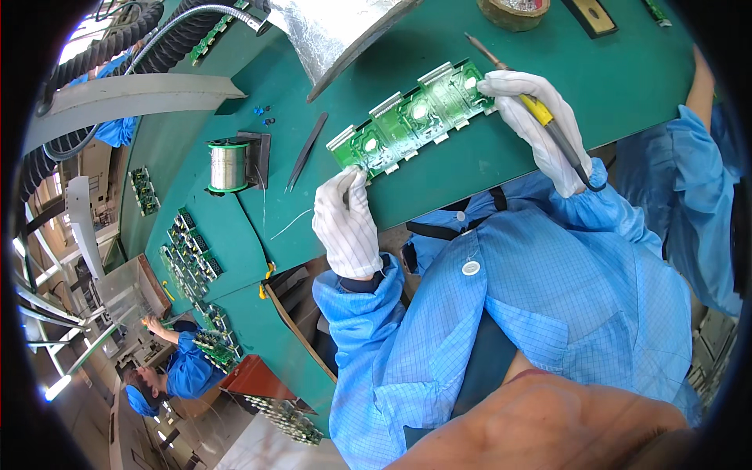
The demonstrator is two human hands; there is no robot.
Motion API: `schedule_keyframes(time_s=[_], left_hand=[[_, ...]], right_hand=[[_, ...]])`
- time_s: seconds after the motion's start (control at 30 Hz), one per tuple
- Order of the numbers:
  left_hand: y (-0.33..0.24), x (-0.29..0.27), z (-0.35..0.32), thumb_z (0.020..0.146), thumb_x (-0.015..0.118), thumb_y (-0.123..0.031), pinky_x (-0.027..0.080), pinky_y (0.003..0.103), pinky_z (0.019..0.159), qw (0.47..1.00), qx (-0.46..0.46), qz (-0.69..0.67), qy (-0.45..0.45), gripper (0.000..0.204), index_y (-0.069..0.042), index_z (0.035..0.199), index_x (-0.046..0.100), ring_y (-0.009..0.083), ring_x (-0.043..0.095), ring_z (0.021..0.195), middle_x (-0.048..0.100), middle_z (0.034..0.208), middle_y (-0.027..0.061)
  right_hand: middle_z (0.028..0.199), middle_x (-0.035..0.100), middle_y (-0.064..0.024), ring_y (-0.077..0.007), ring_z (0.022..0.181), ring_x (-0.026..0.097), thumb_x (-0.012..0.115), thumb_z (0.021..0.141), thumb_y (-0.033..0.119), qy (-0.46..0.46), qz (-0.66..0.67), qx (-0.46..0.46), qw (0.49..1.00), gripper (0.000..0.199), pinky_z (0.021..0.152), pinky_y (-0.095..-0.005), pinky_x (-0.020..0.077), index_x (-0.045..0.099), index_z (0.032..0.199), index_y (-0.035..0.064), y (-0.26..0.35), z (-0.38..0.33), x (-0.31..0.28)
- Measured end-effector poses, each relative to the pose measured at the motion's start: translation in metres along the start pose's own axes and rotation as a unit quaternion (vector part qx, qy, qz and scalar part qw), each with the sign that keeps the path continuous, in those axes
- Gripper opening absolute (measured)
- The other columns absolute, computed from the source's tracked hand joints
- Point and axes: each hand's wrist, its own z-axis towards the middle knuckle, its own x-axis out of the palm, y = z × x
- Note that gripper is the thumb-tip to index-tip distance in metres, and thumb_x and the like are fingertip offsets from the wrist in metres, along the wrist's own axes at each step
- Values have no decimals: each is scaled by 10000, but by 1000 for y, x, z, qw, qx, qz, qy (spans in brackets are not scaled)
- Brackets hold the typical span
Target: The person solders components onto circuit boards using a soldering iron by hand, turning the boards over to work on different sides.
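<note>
We see through a single fisheye lens worn on the head, looking steeply down over our own chest and blue sleeves onto the green surface [470, 172]. The view sits close: the board [411, 117] and both hands fill the upper middle. The frame is strongly rolled, so the surface's edge runs diagonally, and straight lines bow toward the dark circular rim. At far left we glimpse the room's depth, where another person [184, 364] works.

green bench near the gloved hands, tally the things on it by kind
circuit board panel: 1
soldering iron: 1
tweezers: 1
solder wire spool: 1
total: 4
The left hand grips the panel; the right hand holds the iron.
</note>
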Motion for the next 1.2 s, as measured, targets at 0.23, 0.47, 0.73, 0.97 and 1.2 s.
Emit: schedule_keyframes(time_s=[0.23, 0.47, 0.73, 0.97, 1.2], left_hand=[[-33, -15, 22, 886, 716, -108, 527, 359, 833, 995, 86, 49, -5, 108, -43, 969, 696, 271, 647, 938, 687, 964, 100], [-55, 37, 48, 847, 741, -127, 523, 399, 833, 986, 164, 3, 27, 128, -70, 944, 679, 303, 642, 979, 693, 1014, 115], [-43, 50, 50, 829, 754, -118, 524, 410, 823, 985, 167, 19, 35, 140, -59, 929, 675, 306, 640, 970, 682, 1048, 124], [-42, 50, 50, 826, 757, -125, 521, 415, 820, 983, 181, -6, 39, 143, -67, 933, 680, 304, 640, 972, 689, 1027, 123], [-43, 48, 51, 834, 746, -138, 518, 410, 797, 982, 181, 13, 56, 129, -62, 921, 688, 305, 639, 962, 685, 1010, 131]], right_hand=[[1125, 700, -97, -159, 919, 672, 642, 976, 272, 37, -200, -23, 979, 354, 820, -311, 549, 630, 1250, 48, 17, 14, 5], [901, 693, -67, -127, 620, 630, 629, 982, 209, 85, -14, 108, 990, 220, 591, -257, 523, 680, 1121, 46, 25, 9, 26], [961, 725, -89, -164, 736, 695, 635, 960, 144, 73, -107, 78, 988, 121, 691, -293, 558, 678, 1027, 53, 20, 5, 22], [950, 724, -90, -197, 787, 710, 656, 937, 129, 92, -110, 71, 987, 92, 729, -312, 560, 669, 991, 55, 19, 7, 24], [952, 724, -94, -217, 809, 717, 659, 936, 131, 111, -132, 53, 984, 92, 728, -320, 561, 664, 982, 52, 20, 10, 22]])
